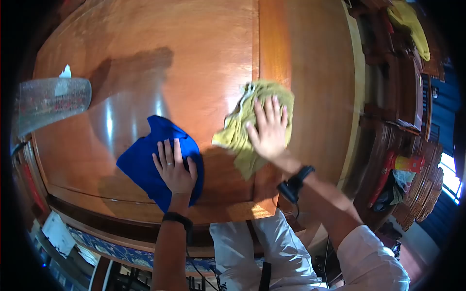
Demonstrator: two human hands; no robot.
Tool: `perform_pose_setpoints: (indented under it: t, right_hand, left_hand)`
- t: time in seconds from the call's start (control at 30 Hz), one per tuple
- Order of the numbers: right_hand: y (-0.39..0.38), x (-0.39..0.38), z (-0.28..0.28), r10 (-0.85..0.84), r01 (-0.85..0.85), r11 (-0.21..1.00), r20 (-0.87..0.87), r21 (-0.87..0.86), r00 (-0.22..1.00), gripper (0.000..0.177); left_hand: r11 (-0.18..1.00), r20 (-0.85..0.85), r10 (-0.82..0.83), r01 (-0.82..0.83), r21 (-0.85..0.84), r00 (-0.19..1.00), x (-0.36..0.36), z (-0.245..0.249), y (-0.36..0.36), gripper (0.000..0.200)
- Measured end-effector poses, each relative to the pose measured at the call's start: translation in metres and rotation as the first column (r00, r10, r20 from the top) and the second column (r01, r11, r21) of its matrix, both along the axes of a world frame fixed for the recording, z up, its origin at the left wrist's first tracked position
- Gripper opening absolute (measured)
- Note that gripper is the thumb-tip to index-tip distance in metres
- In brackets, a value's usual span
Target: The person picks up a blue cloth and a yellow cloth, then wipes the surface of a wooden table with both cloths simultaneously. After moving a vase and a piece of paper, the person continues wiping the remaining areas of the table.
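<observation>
A blue cloth (141, 157) lies on the shiny wooden table (204, 48), left of the middle. My left hand (175, 167) rests on top of it, palm down with the fingers apart; a ring shows on one finger. Further right, a crumpled yellow-green cloth (238, 126) lies near the table's right border. On that cloth my right hand (269, 128) lies flat, fingers spread. Both wrists wear dark bands. What is under the palms is hidden.
A clear plastic container (53, 102) stands at the table's left side. Carved wooden furniture (398, 92) lines the right, with a yellow cloth (411, 26) and a red item (407, 163) on it. Patterned blue fabric (114, 248) shows below the table edge.
</observation>
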State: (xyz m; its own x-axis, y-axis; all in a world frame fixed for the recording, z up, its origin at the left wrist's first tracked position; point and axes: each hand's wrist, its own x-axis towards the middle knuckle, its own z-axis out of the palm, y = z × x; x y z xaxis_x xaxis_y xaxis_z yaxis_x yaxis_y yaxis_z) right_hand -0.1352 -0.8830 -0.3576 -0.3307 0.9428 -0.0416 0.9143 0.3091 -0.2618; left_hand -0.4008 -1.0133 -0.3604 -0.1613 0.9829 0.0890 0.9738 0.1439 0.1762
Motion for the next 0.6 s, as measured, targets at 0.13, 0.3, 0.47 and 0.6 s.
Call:
perform_pose_setpoints:
  t: [0.13, 0.3, 0.47, 0.6]
  right_hand:
    - [0.057, -0.011, 0.002, -0.024, 0.024, 1.0, 0.036, 0.009, 0.999, 0.072]
    - [0.065, -0.015, -0.001, -0.043, 0.04, 0.999, 0.119, 0.024, 0.992, 0.071]
    - [0.065, -0.014, 0.0, -0.024, 0.019, 0.999, 0.108, 0.05, 0.994, 0.073]
    - [0.068, -0.013, -0.004, -0.013, 0.006, 0.998, 0.104, 0.063, 0.995, 0.073]
  left_hand:
    - [1.0, 0.014, 0.008, -0.008, 0.02, 1.0, 0.0, -0.001, 0.0, 0.057]
    - [0.997, 0.017, 0.044, -0.042, -0.068, 0.999, 0.002, 0.0, 0.003, 0.056]
    - [0.995, 0.036, -0.026, 0.029, -0.098, 0.999, -0.001, 0.005, 0.004, 0.06]
    - [0.939, 0.148, -0.292, 0.313, -0.142, 0.945, -0.028, 0.01, 0.025, 0.059]
